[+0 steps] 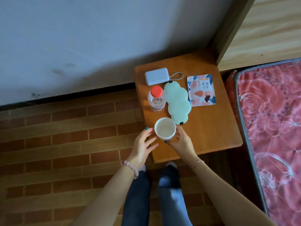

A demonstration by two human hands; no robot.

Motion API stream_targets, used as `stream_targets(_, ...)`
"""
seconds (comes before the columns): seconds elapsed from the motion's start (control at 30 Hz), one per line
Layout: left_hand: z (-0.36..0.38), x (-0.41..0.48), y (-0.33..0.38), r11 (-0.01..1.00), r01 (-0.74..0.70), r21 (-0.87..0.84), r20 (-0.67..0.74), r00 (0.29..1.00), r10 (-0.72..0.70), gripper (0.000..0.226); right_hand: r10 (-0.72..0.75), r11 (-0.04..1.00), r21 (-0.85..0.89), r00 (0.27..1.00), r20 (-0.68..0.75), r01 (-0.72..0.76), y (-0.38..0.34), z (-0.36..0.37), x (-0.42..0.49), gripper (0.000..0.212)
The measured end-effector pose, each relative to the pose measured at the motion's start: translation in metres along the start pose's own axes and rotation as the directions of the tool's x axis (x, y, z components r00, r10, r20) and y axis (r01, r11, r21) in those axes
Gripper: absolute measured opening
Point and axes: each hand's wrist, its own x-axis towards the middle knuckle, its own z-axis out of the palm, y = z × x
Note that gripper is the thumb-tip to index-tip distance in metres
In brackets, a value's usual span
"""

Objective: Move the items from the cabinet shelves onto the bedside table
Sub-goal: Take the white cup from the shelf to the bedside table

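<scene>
A white cup (165, 129) stands upright near the front left corner of the wooden bedside table (208, 128). My right hand (180, 141) wraps the cup's right side and base. Just left of the cup, my left hand (143, 144) is open with fingers spread, apart from it or barely touching. Behind the cup stand a clear water bottle with a red cap (156, 98), a mint green eye mask (177, 103), a pale blue power bank with a loop strap (156, 76) and a flat printed packet (201, 90). No cabinet is in view.
A bed with a red floral mattress (270, 119) and a wooden headboard (260, 30) borders the table on the right. A white wall (81, 38) runs behind. The floor (57, 144) is brick-patterned. My legs and feet stand right in front of the table.
</scene>
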Motion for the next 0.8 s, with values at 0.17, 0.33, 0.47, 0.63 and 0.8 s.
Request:
stream_targets(0.17, -0.001, -0.001, -0.006, 0.999, -0.042, 0.011, -0.029, 0.999, 0.043, 0.018, -0.044, 0.998, -0.041, 0.999, -0.002, 0.043, 0.009, 0.002, 0.000, 0.062)
stream_targets(0.33, -0.003, -0.008, -0.011, 0.997, -0.023, 0.072, -0.011, 1.000, 0.024, 0.027, -0.060, 0.996, -0.067, 0.998, 0.012, 0.061, 0.012, -0.004, -0.007, 0.059)
stream_targets(0.47, -0.008, -0.018, -0.014, 0.989, -0.038, 0.143, 0.009, 0.999, 0.037, 0.031, -0.077, 0.985, -0.150, 0.997, 0.032, 0.081, 0.020, -0.010, -0.015, 0.066)
stream_targets(0.63, -0.009, -0.041, 0.000, 0.933, -0.146, 0.330, 0.034, 0.989, 0.143, 0.027, -0.009, 0.973, -0.231, 1.000, -0.027, 0.003, 0.007, -0.036, -0.034, 0.068)
stream_targets(0.8, -0.005, -0.073, 0.021, 0.648, -0.399, 0.649, 0.152, 0.902, 0.403, 0.018, -0.101, 0.943, -0.330, 0.980, -0.173, 0.039, -0.040, -0.072, -0.057, 0.053)
